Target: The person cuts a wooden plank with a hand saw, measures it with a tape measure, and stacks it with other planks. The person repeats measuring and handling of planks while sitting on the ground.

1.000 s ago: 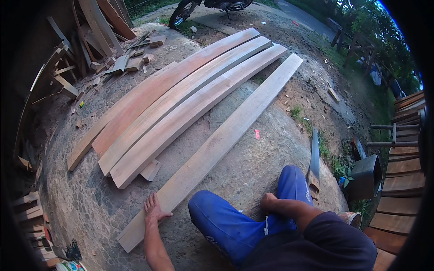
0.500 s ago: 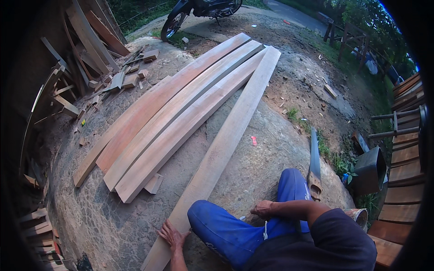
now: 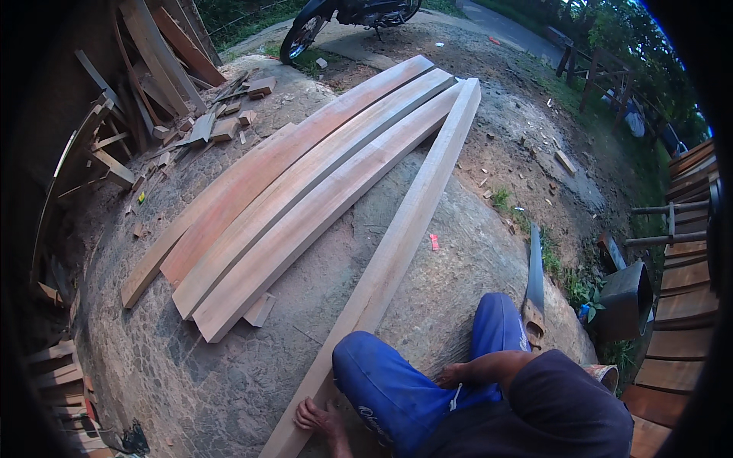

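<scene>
Four planks fill the upper left and middle of the frame, side by side; the long board runs from the lower edge, left of centre, to the upper middle, passing against or just beside the left knee. With one hand on its low end, the board could roll or swing into the nearest plank if that hold slips. The left hand, bottom centre-left, lays bent, slightly spread fingers over the board; the right hand rests between the knees, finger state unclear.
</scene>
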The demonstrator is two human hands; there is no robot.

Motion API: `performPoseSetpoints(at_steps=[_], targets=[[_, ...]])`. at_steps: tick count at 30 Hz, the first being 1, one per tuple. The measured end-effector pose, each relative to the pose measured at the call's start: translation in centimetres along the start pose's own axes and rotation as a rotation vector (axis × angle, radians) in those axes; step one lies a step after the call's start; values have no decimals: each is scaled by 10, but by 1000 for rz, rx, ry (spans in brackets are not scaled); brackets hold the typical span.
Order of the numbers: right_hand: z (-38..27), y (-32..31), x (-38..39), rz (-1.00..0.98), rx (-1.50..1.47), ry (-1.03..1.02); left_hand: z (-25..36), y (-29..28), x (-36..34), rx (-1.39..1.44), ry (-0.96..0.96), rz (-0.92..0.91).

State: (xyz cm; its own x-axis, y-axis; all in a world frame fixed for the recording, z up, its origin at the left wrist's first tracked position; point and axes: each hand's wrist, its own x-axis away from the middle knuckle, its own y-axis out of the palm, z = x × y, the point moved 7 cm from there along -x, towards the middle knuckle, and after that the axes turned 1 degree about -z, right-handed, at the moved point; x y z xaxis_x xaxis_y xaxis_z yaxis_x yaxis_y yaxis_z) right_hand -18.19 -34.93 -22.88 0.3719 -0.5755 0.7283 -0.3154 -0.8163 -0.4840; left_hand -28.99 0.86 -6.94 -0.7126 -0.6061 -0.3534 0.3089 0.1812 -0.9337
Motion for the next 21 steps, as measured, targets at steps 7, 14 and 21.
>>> performPoseSetpoints(at_steps=[7,14,21], targets=[[-6,-49,57,-55,-105,14,3,-10,21,70,119,64],[-2,-49,59,-131,-145,18,-68,-18,0,6,17,-426],[12,-21,39,-156,-133,88,-123,-1,16,-85,60,-600]])
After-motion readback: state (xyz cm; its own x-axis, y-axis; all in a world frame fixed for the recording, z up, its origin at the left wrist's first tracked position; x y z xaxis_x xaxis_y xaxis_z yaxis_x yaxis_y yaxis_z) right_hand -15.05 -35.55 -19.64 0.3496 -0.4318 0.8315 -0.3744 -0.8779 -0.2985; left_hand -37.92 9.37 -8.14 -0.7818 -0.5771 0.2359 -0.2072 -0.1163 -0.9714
